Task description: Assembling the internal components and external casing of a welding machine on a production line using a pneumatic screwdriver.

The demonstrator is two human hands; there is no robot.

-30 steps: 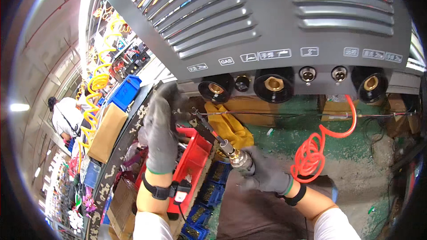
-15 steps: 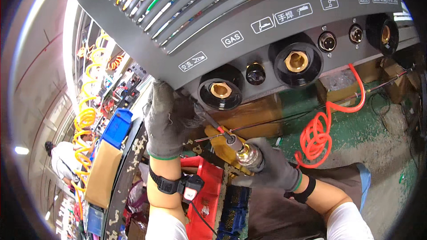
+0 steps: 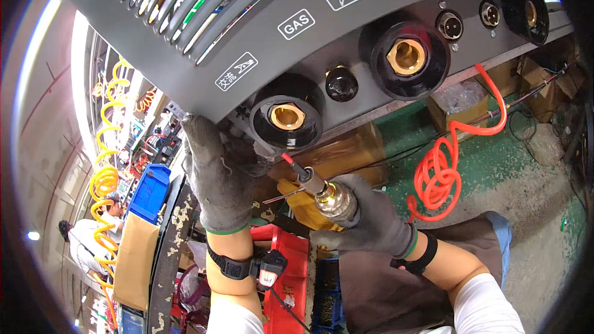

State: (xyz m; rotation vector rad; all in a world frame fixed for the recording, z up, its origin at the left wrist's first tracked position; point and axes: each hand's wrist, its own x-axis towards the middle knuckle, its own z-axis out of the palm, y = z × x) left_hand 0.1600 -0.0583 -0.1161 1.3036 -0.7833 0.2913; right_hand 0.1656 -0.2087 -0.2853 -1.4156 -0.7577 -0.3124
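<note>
A dark grey welding machine [image 3: 185,80] fills the upper view, its lower panel bearing black round sockets with brass centres. My left hand [image 3: 223,179], in a grey glove, is at the panel's lower left corner beside the leftmost socket [image 3: 286,116]. Its fingers are curled in the shadow under the edge; whatever they hold is hidden. My right hand [image 3: 377,216], gloved too, is wrapped around a power screwdriver [image 3: 334,201] with a metal body. The driver tilts up and left, and its red-marked bit [image 3: 288,159] lies next to my left fingertips, below that socket.
An orange-red coiled hose [image 3: 436,179] hangs at the right over the green floor. Below my hands are a red bin [image 3: 288,272] and small blue bins [image 3: 328,291]. At left stand a blue tray [image 3: 150,192], a cardboard box [image 3: 133,260] and a person [image 3: 86,244].
The machine and its sockets now sit further left and higher in view. My right hand and the screwdriver have shifted slightly left and up; less of the bit shows. Both hands keep their hold.
</note>
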